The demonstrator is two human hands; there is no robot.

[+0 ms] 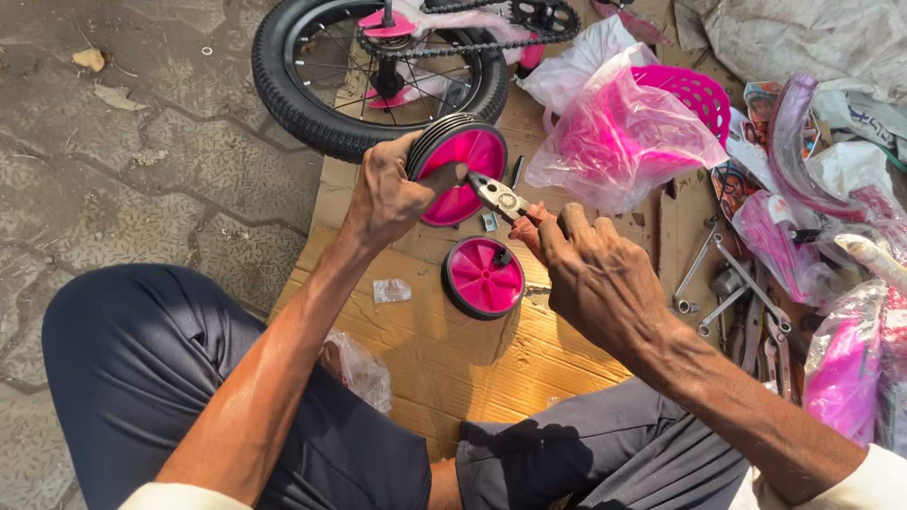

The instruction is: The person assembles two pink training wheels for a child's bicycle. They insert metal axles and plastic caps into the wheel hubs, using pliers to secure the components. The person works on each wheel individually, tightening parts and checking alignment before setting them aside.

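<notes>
Your left hand (392, 194) grips a training wheel (461, 168) of glossy pink plastic with a ribbed, matt black rubber tread. Your right hand (590, 274) holds pliers (501, 198) of dull grey metal – their handles are coated red. A second wheel (483, 276) of the same plastic lies on rough, corrugated brown cardboard (453, 364). The bags (619, 137) are thin, shiny, crinkled film; the spanners (723, 279) are bright bare metal. The paving (142, 170) is coarse, cracked stone – your trousers (142, 359) are smooth dark cloth.
</notes>
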